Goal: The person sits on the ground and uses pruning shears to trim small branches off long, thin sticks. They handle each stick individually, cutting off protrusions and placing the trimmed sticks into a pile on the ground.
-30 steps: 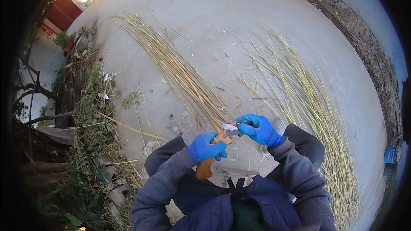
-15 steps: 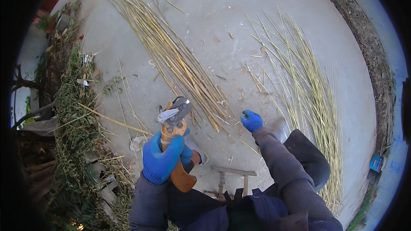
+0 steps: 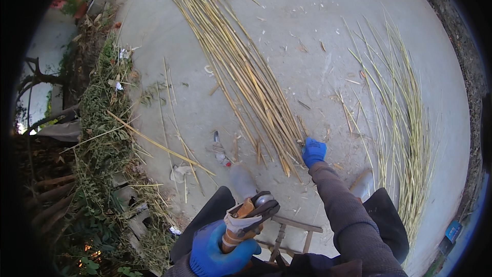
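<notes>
My left hand (image 3: pixel 218 251), in a blue glove, is closed around the handle of a wooden-handled cutting tool (image 3: pixel 251 213) with a metal head and pale wrapping. It is held low, close to my lap. My right hand (image 3: pixel 314 152), also gloved in blue, reaches forward to the near ends of a bundle of dry yellow-brown canes (image 3: pixel 251 79) on the concrete. Its fingers are curled at the bundle's right edge; what they grip, if anything, is hidden.
A second bundle of thin, greener stalks (image 3: pixel 410 118) lies to the right. Cut weeds (image 3: pixel 100 118) line the left edge. A cloth-wrapped knife-like tool (image 3: pixel 220 151) lies near my shoe (image 3: pixel 242 180). A small wooden stool (image 3: pixel 294 223) stands below me, with chips scattered around.
My left hand has lowered the cutting tool toward my lap and turned it. My right hand has come to the near ends of the canes. The view has shifted left.
</notes>
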Available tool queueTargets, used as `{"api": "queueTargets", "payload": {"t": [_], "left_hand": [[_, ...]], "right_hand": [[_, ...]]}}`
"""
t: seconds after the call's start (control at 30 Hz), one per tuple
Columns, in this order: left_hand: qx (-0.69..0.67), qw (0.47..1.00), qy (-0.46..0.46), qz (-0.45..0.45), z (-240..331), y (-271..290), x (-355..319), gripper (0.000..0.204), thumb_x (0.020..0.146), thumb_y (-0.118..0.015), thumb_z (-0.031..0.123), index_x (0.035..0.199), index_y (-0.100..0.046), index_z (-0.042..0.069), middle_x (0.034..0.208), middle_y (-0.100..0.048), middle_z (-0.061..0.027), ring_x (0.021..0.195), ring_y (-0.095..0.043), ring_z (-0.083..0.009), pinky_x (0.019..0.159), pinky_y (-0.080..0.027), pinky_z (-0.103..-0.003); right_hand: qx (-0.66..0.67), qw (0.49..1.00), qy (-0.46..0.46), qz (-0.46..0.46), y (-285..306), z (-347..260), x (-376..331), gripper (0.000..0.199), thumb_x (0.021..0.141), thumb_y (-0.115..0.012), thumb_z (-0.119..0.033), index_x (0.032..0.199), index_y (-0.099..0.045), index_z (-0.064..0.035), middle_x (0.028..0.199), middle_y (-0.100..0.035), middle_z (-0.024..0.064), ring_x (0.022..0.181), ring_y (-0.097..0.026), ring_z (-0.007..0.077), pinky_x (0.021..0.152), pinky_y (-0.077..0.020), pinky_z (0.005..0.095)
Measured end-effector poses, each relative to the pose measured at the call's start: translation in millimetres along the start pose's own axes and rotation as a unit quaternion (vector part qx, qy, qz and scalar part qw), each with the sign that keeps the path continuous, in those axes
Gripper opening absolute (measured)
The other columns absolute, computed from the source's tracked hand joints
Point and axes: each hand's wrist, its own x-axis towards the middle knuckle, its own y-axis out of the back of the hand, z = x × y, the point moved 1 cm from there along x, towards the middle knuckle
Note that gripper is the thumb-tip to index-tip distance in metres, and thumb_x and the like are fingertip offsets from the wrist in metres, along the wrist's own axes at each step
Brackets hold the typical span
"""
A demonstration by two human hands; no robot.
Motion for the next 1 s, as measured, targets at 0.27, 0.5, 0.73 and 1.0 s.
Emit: {"api": "queueTargets", "payload": {"t": [0.27,0.5,0.73,1.0], "left_hand": [[0.044,0.997,-0.061,-0.021,-18,5,-6,0.029,0.088,-0.070,0.019,0.108,-0.064,-0.001,0.082,-0.073,-0.0075,0.076,-0.070,-0.0117,0.070,-0.056,-0.030],[0.012,0.988,-0.150,-0.044,-37,-2,-6,0.033,0.092,-0.067,0.023,0.112,-0.062,-0.003,0.081,-0.070,-0.0081,0.076,-0.070,-0.0130,0.064,-0.056,-0.027],[0.004,0.975,-0.219,-0.023,-49,-6,6,0.031,0.093,-0.066,0.022,0.111,-0.063,-0.003,0.082,-0.070,-0.0087,0.075,-0.070,-0.0124,0.060,-0.056,-0.027],[-0.014,0.960,-0.278,-0.020,-55,-9,9,0.030,0.092,-0.066,0.020,0.111,-0.063,-0.003,0.081,-0.070,-0.0092,0.070,-0.071,-0.0150,0.057,-0.057,-0.028]], "right_hand": [[0.056,0.996,0.071,-0.008,63,26,-40,0.027,0.082,-0.065,-0.039,0.089,-0.070,-0.0135,0.090,-0.070,0.0139,0.086,-0.068,0.0327,0.077,-0.0499,0.0446],[0.222,0.961,0.061,-0.151,167,35,-95,0.033,0.084,-0.063,-0.039,0.089,-0.070,-0.0075,0.083,-0.071,0.0136,0.074,-0.067,0.0310,0.070,-0.0520,0.0409],[0.489,0.858,-0.018,-0.157,306,31,-212,0.021,0.093,-0.065,-0.024,0.095,-0.070,-0.0034,0.075,-0.067,0.0041,0.065,-0.062,0.0093,0.059,-0.0495,0.0236],[0.549,0.835,-0.018,-0.029,401,83,-417,0.026,0.095,-0.060,-0.021,0.099,-0.067,0.0043,0.075,-0.068,0.0069,0.060,-0.061,0.0102,0.055,-0.0487,0.0218]]}}
